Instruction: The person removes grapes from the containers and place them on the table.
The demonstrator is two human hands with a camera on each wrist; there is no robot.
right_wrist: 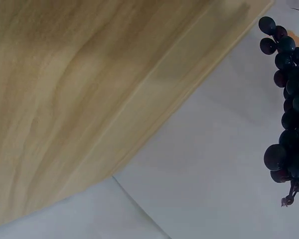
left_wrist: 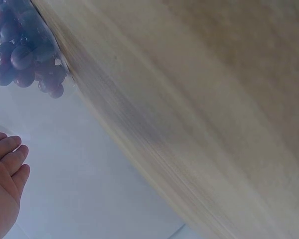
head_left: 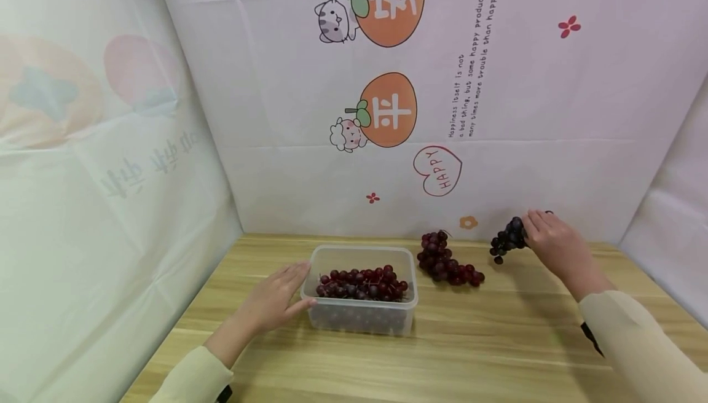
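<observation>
The dark grapes are to the right of the clear box, farther off than the loose red bunch. The right hand grips them from above, with its fingers bent round the thick end. The thin end points back toward the box. It is hard to tell if the grapes touch anything below them.

The left hand rests on the left end of the box. Its fingers are loose and nearly straight, and its thumb lies by the front corner. More red grapes sit inside the box. The loose red bunch lies just beside the box on its right.

Under the box is a wooden counter. Behind the box hangs a white sheet, with orange fruits, a cat, a sheep, words and a red heart on it. A side sheet hangs to the left of the box, with faded fruit pictures.

The box is see-through plastic, long with round corners, and cloudy at the front. The counter is smooth and yellow-brown, with wavy stripes. The sheets are thin and creased. All the grapes are small, round balls; the dark ones look almost black. Both sleeves are cream.
</observation>
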